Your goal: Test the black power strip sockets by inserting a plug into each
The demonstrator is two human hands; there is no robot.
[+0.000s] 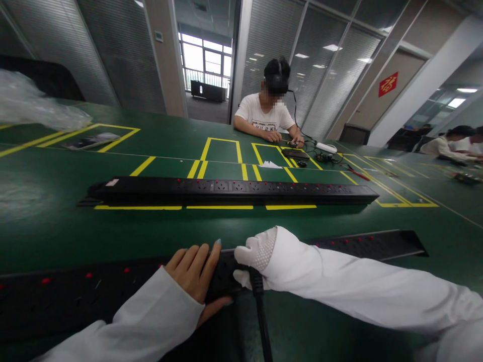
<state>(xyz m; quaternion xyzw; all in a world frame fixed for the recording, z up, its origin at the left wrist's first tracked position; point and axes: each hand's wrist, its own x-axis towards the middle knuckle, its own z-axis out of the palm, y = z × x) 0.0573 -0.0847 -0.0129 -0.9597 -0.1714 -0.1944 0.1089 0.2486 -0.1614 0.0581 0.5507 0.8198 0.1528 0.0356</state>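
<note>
A long black power strip (109,289) with small red lights lies across the table in front of me. My left hand (194,276), ungloved, grips it near the middle, fingers over the top and thumb along the near side. Just to the right, my right hand (258,254) in a white glove is closed around a black plug (255,277) at the strip's top. From the plug, a thick black cord (262,322) runs down toward me. The fingers hide the plug's front, so I cannot tell whether its pins sit in a socket.
Beyond lies a second black power strip (241,190) on the green table (211,226), which has yellow tape outlines. A person (266,113) opposite handles something small near cables (328,157). Clear plastic wrap (41,103) lies at the far left. More people sit at far right.
</note>
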